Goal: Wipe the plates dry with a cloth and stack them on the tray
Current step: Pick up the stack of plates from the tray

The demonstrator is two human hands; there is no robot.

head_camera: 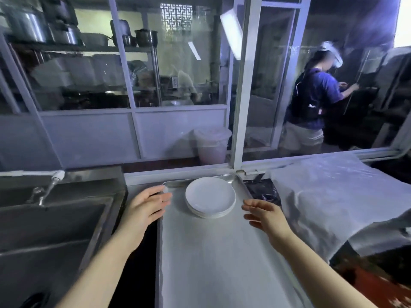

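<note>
Item: two bare forearms, entering from the bottom edge and reaching forward over the work surface.

Item: left hand [145, 210]. Fingers loosely spread, palm down, holding nothing; its fingertips lie at the near-left corner region of the tray, and contact with the rim cannot be told for certain.

Item: right hand [265, 215]. Fingers extended and slightly parted, empty, held just beside the tray's right edge.

Item: tray [175, 221], metal, shallow rim, lined with pale paper or film. It runs between the two hands and extends toward the wearer.

Item: stack of plates [210, 194], white, round, several deep, slightly staggered. It sits on the tray ahead of and between both hands, nearer the far end.

Item: sink [51, 230], steel, to the left of the left hand, with a tap [47, 190] above it.

Item: white sheet [333, 196], crumpled, draped over the surface to the right of the right hand. No wiping cloth is plainly identifiable; this sheet may or may not serve.

Item: glazed partition beyond the hands; a second person stands past it at far right.

Assessment: stacking looks complete or nearly so. If the hands are to lift or shift the tray, both rims should be gripped evenly, and the tray kept level so the offset stack does not slide.
</note>
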